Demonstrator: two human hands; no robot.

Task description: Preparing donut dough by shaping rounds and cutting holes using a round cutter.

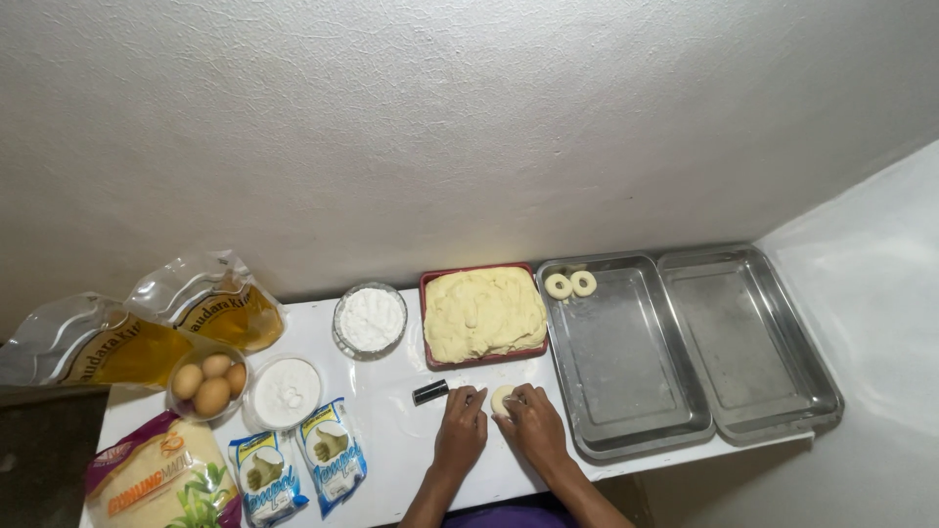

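Both hands' fingers (516,399) pinch 1 dough disc (502,399) on the tabletop (401,430) — press unevenly and it could tear.

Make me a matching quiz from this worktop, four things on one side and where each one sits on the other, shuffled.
Things:
1. dough rings
2. eggs
3. dough disc
4. big dough mass

Places:
A. red tray
B. far corner of the nearer steel tray
C. clear bowl
D. between the left hand and right hand

Pairs: 1-B, 2-C, 3-D, 4-A
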